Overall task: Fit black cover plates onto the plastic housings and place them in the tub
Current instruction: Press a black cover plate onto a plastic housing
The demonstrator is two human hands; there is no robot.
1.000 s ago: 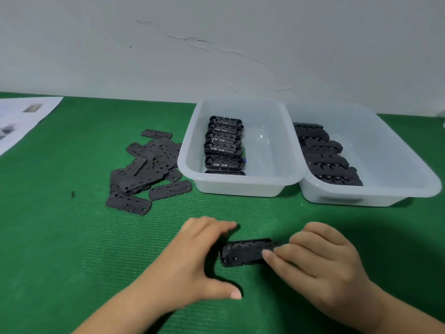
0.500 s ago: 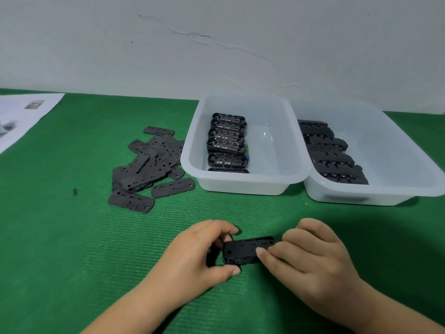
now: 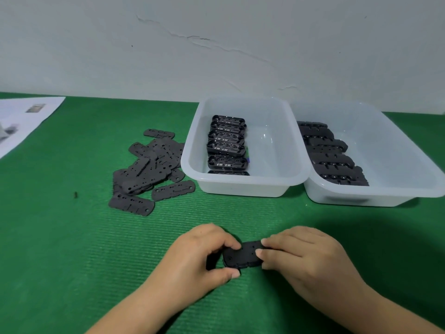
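A black housing with a cover plate on top (image 3: 243,257) lies on the green mat near the front. My left hand (image 3: 192,259) grips its left end between thumb and fingers. My right hand (image 3: 303,259) holds its right end, fingertips pressing on the plate. A loose pile of flat black cover plates (image 3: 149,167) lies on the mat to the left. The left white tub (image 3: 243,186) holds a row of open housings (image 3: 227,145). The right white tub (image 3: 375,196) holds several covered housings (image 3: 332,155).
The two tubs stand side by side against a white wall, the left one overlapping the right one's rim. Printed paper sheets (image 3: 21,119) lie at the far left of the mat. A small dark speck (image 3: 75,195) sits left of the plate pile.
My left hand has closed from open beside the housing to gripping its left end. My right fingers have slid further over the plate. The housing looks slightly tilted up.
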